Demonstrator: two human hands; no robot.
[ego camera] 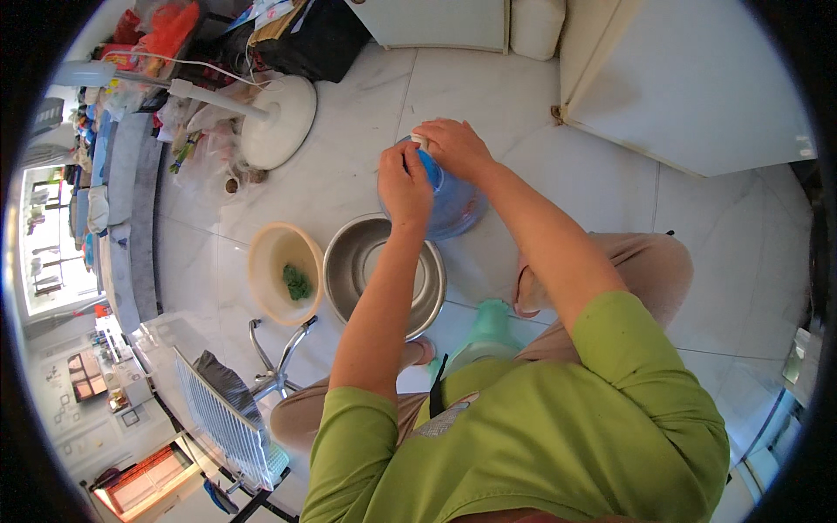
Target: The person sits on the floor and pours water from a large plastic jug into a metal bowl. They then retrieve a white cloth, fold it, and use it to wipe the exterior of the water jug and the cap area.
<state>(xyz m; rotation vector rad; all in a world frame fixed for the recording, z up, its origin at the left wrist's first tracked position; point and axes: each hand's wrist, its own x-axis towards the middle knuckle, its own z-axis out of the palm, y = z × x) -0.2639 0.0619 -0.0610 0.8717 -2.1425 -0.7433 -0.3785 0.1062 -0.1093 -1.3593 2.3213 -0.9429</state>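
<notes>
Both hands meet at the top of a large translucent blue plastic water bottle (458,206) standing on the floor in front of me. My left hand (405,186) has its fingers curled at the bottle's neck, where a brighter blue part (430,168) shows. A small white piece (419,140) sits by the fingertips of my right hand (456,149), which reaches over the far side of the bottle top; my fingers hide most of it. Just nearer to me is a wide stainless steel basin (341,281), partly covered by my left forearm. I see no contents in its visible part.
Left of the basin, a cream plastic basin (254,274) holds a green scrubber or cloth (297,282). A white round fan base (288,124), plastic bags (212,147) and a chair's metal legs (278,372) lie farther left. I sit on a green plastic stool (487,330). White cabinets (673,85) stand at the right.
</notes>
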